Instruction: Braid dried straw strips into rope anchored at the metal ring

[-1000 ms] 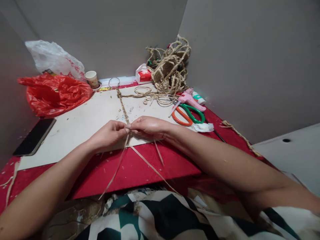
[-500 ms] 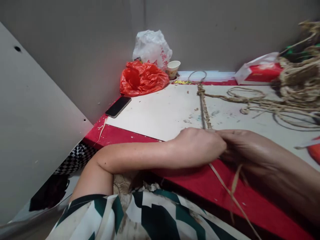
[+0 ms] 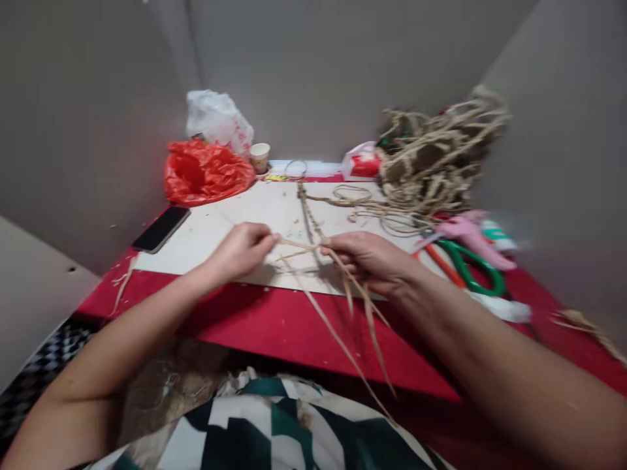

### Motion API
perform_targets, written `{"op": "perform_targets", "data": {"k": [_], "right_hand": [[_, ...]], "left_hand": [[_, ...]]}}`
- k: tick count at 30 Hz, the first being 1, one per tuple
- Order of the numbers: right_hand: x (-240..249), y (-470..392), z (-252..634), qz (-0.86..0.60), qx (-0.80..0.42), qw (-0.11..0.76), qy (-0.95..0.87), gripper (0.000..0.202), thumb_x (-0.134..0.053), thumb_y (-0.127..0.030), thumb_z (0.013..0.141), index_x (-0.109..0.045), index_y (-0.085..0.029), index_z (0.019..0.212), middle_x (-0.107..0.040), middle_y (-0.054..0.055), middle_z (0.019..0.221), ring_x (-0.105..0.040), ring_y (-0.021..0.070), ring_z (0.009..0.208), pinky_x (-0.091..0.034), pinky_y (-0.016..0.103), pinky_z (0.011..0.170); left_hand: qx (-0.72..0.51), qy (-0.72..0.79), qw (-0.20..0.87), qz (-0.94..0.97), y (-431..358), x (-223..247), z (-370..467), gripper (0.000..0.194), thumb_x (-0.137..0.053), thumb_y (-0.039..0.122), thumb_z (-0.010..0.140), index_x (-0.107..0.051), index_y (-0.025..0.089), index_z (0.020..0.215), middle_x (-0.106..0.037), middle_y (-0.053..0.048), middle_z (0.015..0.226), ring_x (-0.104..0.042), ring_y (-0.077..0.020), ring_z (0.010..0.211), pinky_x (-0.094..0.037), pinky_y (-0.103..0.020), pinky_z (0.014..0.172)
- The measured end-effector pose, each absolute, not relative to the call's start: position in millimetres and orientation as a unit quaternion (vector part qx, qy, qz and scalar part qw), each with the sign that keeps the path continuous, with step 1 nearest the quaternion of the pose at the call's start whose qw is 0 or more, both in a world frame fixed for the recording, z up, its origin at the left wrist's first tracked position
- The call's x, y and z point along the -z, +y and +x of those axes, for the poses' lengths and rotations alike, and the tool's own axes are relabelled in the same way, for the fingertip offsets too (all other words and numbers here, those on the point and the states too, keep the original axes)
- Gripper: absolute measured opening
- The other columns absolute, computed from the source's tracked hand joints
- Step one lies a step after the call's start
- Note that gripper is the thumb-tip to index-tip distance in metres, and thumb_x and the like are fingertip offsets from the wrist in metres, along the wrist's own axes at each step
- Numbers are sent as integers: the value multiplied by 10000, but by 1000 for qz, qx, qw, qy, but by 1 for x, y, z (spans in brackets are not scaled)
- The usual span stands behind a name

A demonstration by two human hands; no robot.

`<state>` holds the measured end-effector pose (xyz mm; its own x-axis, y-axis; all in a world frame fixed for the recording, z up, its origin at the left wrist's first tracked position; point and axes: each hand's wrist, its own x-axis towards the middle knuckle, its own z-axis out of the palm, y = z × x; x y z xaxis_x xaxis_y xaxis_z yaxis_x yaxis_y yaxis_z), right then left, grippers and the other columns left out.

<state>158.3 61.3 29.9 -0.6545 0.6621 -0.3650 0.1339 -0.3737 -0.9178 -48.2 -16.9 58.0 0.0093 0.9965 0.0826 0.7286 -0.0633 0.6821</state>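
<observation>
A braided straw cord (image 3: 311, 215) runs from the far side of the white board (image 3: 235, 209) toward me. My left hand (image 3: 247, 248) is closed in a pinch on a straw strand (image 3: 296, 243) pulled out to the left. At the cord's near end my right hand (image 3: 367, 258) pinches the braid, its fingers closed where the strands meet. Several loose strands (image 3: 337, 336) hang from there over the red table edge toward my lap.
A phone (image 3: 161, 229), a red plastic bag (image 3: 208, 173), a white bag (image 3: 218, 121) and a paper cup (image 3: 259, 156) stand at the left and back. On the right are piled cords (image 3: 435, 156), green-handled scissors (image 3: 473, 267) and a pink tool (image 3: 473, 238).
My hands were together at the braid's end; now my left hand is apart to the left, drawing a strand out. The view has shifted right, showing the scissors and pink tool.
</observation>
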Motion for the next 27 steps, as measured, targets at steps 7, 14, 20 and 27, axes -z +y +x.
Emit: {"op": "perform_targets", "data": {"k": [7,14,20,27], "right_hand": [[-30,75,164,-322,-785,200,-490,206,-673,-257,702,-526,-119,661,-213,-118,431,-114,5,367,-85,130,336],[-32,83,170,-277,-819,259,-432,204,-584,-242,800,-500,-140,644,-209,-101,434,-110,30,375,-177,138,327],[-34,84,171,-248,-829,275,-418,216,-473,-233,860,-507,-145,665,-181,-96,426,-94,47,374,-161,136,322],[-31,88,171,-211,-831,282,-430,197,-526,-247,840,-488,-148,673,-206,-104,424,-112,39,355,-174,128,315]], "left_hand": [[-119,675,181,706,14,-35,-52,349,-475,387,793,-497,180,513,-429,12,454,-352,-111,454,-218,-277,508],[-184,668,152,704,14,-22,-29,383,-558,403,755,-492,188,444,-404,0,411,-284,-99,414,-197,-285,496],[-127,671,142,716,20,-26,-15,218,-637,370,654,-589,184,550,-577,-47,554,-429,-133,483,-270,-278,518],[-78,663,140,731,20,-31,-5,90,-549,174,632,-638,176,639,-635,-61,644,-509,-153,574,-321,-275,563]]}}
